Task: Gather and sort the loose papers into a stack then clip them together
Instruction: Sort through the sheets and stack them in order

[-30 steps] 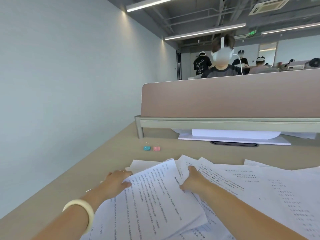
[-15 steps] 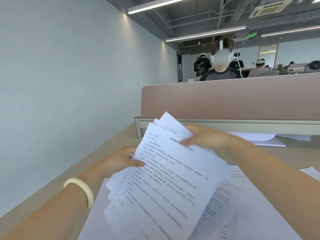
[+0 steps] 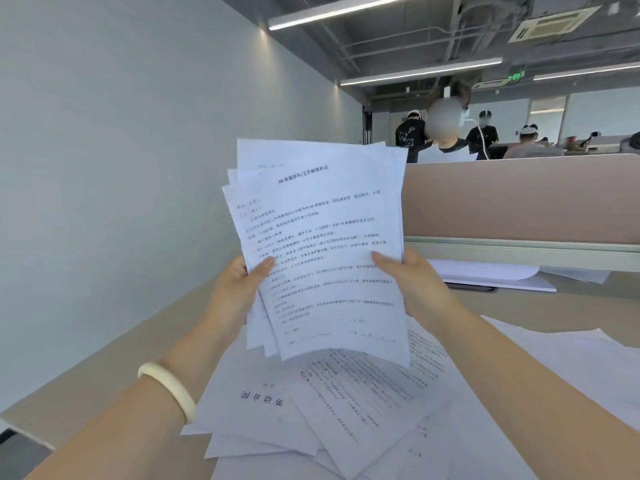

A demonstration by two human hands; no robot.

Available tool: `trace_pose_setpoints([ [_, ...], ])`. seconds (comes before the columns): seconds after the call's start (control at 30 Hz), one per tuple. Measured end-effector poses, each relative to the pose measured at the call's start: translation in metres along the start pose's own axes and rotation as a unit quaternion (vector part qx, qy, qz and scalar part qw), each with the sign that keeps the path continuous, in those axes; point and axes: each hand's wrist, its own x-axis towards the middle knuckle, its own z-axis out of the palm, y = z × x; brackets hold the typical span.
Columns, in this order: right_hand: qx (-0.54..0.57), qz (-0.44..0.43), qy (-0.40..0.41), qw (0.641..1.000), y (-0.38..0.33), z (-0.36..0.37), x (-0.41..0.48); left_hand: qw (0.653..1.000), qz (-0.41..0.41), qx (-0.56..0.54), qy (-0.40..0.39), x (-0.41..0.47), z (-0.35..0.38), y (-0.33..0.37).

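Loose printed sheets [image 3: 346, 410] littered the beige table [image 3: 104, 372] at 6 o'clock, while above them the left hand [image 3: 235, 292] and right hand [image 3: 412, 285] each kept a closed grip on an upright, uneven sheaf of papers [image 3: 322, 244].

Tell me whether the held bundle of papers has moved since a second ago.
Yes. The bundle of papers has risen off the desk; its top edge now stands above the partition.
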Motion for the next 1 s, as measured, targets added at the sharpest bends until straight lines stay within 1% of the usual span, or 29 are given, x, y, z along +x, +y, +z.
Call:
trace_pose_setpoints([
  [0.03, -0.019, -0.008, -0.01, 1.0, 0.002, -0.001, -0.004, 1.0, 0.001, 0.016, -0.021, -0.005, 0.0, -0.001],
  [0.1, -0.053, -0.011, -0.017, 0.998, 0.013, 0.0, -0.011, 0.997, -0.024, 0.057, -0.042, -0.015, 0.001, -0.011],
  [0.13, -0.055, -0.007, -0.003, 0.998, 0.019, 0.002, -0.013, 0.997, -0.039, 0.064, -0.035, -0.019, 0.004, -0.017],
  [0.23, -0.049, 0.006, 0.077, 0.996, 0.027, 0.013, -0.013, 0.995, -0.075, 0.064, 0.034, -0.023, 0.015, -0.021],
  [0.27, -0.043, 0.001, 0.093, 0.995, 0.024, 0.015, -0.011, 0.993, -0.083, 0.079, 0.042, -0.021, 0.019, -0.016],
  [0.33, -0.028, -0.022, 0.099, 0.994, 0.013, 0.018, -0.005, 0.991, -0.08, 0.103, 0.033, -0.013, 0.021, -0.004],
  [0.43, -0.017, -0.054, 0.097, 0.994, -0.004, 0.013, 0.005, 0.995, -0.071, 0.064, -0.017, -0.005, 0.015, 0.012],
  [0.53, -0.026, -0.049, 0.071, 0.996, 0.001, 0.007, 0.008, 0.995, -0.066, 0.032, -0.061, -0.008, 0.009, 0.013],
  [0.63, -0.029, -0.049, 0.07, 0.996, 0.008, 0.009, 0.006, 0.995, -0.069, 0.02, -0.066, -0.011, 0.003, 0.009],
  [0.77, -0.036, -0.024, 0.055, 0.998, 0.01, 0.015, 0.006, 0.993, -0.095, 0.046, -0.049, -0.01, -0.001, 0.001],
  [0.8, -0.041, -0.019, 0.061, 0.997, 0.012, 0.017, 0.006, 0.994, -0.101, 0.043, -0.026, -0.009, 0.001, -0.003],
  [0.87, -0.039, -0.035, 0.081, 0.995, 0.013, 0.023, 0.005, 0.994, -0.09, 0.047, 0.031, -0.01, 0.01, -0.005],
  [0.93, -0.027, -0.062, 0.11, 0.992, 0.004, 0.028, 0.008, 0.994, -0.064, 0.052, 0.069, -0.007, 0.021, 0.003],
  [1.0, -0.019, -0.08, 0.123, 0.989, -0.013, 0.029, 0.013, 0.997, -0.017, 0.047, 0.066, -0.001, 0.028, 0.018],
])
